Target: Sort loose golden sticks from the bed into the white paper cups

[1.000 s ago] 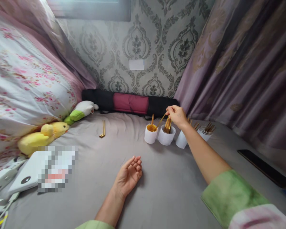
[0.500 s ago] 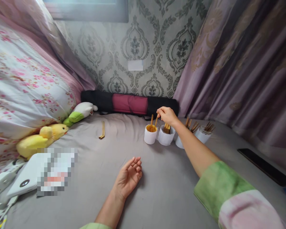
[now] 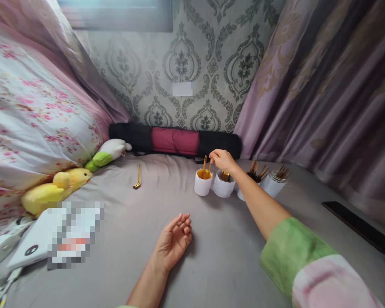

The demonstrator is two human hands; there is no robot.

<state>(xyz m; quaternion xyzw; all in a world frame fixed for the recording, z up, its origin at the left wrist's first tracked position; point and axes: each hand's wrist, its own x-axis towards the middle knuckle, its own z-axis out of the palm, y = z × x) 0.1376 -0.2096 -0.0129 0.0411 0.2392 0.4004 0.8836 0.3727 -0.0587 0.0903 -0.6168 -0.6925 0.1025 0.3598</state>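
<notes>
My right hand pinches the top of a thin golden-brown stick that stands in the leftmost white cup. This cup is yellow inside and holds other thin sticks. Just right of it, under my right wrist, stands a second white cup with gold sticks in it. Palm turned up and fingers loosely curled, my left hand rests on the grey sheet and holds nothing. A few bent golden metal straws lie on the sheet to the left.
Behind my right forearm are a partly hidden cup and a jar, both with sticks. A dark flat object lies at right. Plush toys, a white device and a black-and-maroon roll border the left and back.
My right hand has come slightly down and left, and the pinched stick sits lower in the leftmost cup. My left hand has hardly moved.
</notes>
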